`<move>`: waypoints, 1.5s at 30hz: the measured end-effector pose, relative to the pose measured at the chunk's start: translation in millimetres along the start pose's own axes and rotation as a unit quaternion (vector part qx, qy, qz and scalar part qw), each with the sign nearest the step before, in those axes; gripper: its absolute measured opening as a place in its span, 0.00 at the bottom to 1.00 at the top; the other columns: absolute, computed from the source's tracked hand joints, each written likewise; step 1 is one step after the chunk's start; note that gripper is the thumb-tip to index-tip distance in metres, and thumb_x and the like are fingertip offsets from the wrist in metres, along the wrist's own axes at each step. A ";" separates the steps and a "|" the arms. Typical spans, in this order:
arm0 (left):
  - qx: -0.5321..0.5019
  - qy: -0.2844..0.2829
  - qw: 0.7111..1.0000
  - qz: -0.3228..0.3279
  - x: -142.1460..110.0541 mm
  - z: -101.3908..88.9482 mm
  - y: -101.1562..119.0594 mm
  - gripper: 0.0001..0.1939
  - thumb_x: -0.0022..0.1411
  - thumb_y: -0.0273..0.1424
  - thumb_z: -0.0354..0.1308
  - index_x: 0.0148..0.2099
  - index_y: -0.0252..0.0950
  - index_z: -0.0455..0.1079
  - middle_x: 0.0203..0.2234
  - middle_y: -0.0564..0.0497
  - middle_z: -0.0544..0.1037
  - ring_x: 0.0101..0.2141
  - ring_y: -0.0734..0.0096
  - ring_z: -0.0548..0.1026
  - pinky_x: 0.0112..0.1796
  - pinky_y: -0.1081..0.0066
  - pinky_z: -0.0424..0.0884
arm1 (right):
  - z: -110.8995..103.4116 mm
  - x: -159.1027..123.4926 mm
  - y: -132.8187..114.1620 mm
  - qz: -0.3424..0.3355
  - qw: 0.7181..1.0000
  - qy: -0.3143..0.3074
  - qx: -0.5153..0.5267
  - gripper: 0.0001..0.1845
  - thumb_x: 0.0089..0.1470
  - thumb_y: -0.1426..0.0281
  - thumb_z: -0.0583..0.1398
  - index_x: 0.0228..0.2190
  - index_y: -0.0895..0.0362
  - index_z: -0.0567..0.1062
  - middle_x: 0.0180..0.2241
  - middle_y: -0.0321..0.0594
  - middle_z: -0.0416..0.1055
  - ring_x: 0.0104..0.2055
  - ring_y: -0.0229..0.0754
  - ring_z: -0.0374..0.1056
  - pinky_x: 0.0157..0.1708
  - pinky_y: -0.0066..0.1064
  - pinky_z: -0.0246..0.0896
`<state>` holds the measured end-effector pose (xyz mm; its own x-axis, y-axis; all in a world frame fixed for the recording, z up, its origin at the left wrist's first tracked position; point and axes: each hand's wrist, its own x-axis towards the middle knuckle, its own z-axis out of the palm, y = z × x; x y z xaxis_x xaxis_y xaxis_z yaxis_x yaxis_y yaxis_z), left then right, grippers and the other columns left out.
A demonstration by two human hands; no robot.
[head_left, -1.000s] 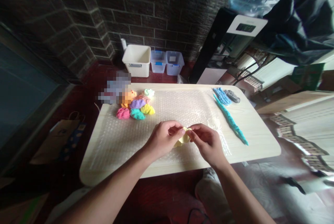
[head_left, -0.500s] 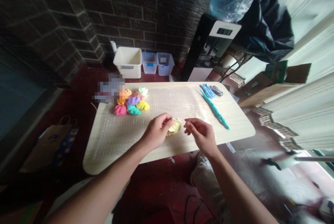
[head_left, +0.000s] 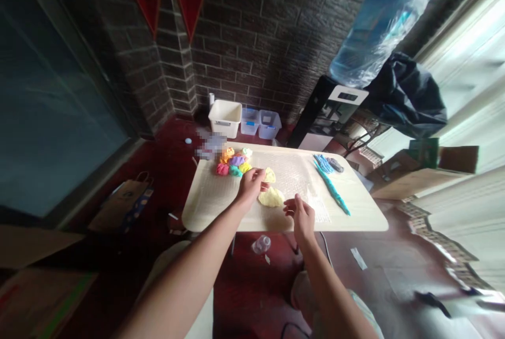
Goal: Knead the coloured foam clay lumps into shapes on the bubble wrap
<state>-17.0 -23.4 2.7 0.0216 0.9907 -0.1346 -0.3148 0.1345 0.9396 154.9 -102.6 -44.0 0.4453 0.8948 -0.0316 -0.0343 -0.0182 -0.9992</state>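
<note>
My left hand point(head_left: 251, 187) is closed on a thin, pale yellow piece of modelling clay point(head_left: 270, 175), pinched between thumb and fingers above the table. Below it a larger flattened sheet of pale yellow clay point(head_left: 271, 198) lies on the bubble wrap. My right hand point(head_left: 303, 217) is just right of that sheet, thumb raised and fingers half bent and apart, with nothing visible in it. Beyond my left hand sits a cluster of coloured clay lumps, among them a red one point(head_left: 222, 169), a purple one point(head_left: 237, 161) and a teal one point(head_left: 235, 171).
A long turquoise roll point(head_left: 332, 189) lies on the table's right side, near a blue bundle point(head_left: 324, 163) and a grey lump point(head_left: 335, 165). Bubble wrap point(head_left: 213, 191) covers part of the table point(head_left: 363, 218). Behind stand a white bin point(head_left: 225, 124) and a water dispenser point(head_left: 315, 112).
My left hand has lifted a yellow piece up and away, and a flat yellow sheet now shows below it. My right hand has opened out slightly. The view has tilted up and shifted left.
</note>
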 end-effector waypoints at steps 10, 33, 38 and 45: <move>0.024 0.069 0.997 -0.029 -24.4 -15.9 -4.9 0.16 0.65 0.44 0.64 0.34 0.36 0.70 0.20 0.50 0.79 0.19 0.70 0.77 0.21 0.75 0.71 | -12.6 -22.4 6.3 -0.006 0.999 -0.011 0.053 0.29 0.51 0.44 0.70 0.23 0.59 0.80 0.20 0.41 0.74 0.21 0.40 0.68 0.23 0.31 0.63; 0.052 0.059 0.997 0.011 -101.4 -30.0 -38.2 0.29 0.52 0.57 0.70 0.31 0.32 0.75 0.18 0.52 0.74 0.19 0.71 0.75 0.22 0.73 0.73 | -80.1 -89.5 14.9 -0.013 0.996 -0.070 -0.058 0.32 0.54 0.39 0.66 0.24 0.57 0.79 0.20 0.40 0.73 0.22 0.43 0.66 0.25 0.34 0.60; 0.067 0.083 0.993 0.044 -114.7 -45.2 -31.7 0.30 0.51 0.57 0.71 0.33 0.32 0.76 0.21 0.50 0.77 0.20 0.72 0.75 0.22 0.75 0.71 | -83.2 -105.8 8.6 -0.042 0.990 -0.100 -0.093 0.33 0.55 0.40 0.65 0.20 0.56 0.74 0.17 0.38 0.69 0.22 0.41 0.62 0.23 0.32 0.55; 0.072 0.098 0.990 0.069 -122.4 -47.6 -26.3 0.28 0.53 0.54 0.71 0.35 0.32 0.76 0.26 0.48 0.80 0.21 0.74 0.75 0.23 0.75 0.70 | -92.4 -112.4 8.6 -0.065 0.983 -0.112 -0.128 0.34 0.56 0.37 0.62 0.20 0.54 0.73 0.18 0.38 0.69 0.22 0.42 0.63 0.24 0.32 0.56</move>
<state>-56.5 -149.3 -20.6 -0.2004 0.9786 -0.0468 -0.1622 0.0140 0.9867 187.2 -244.5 -51.1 0.2217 0.9723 0.0733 0.2492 0.0162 -0.9683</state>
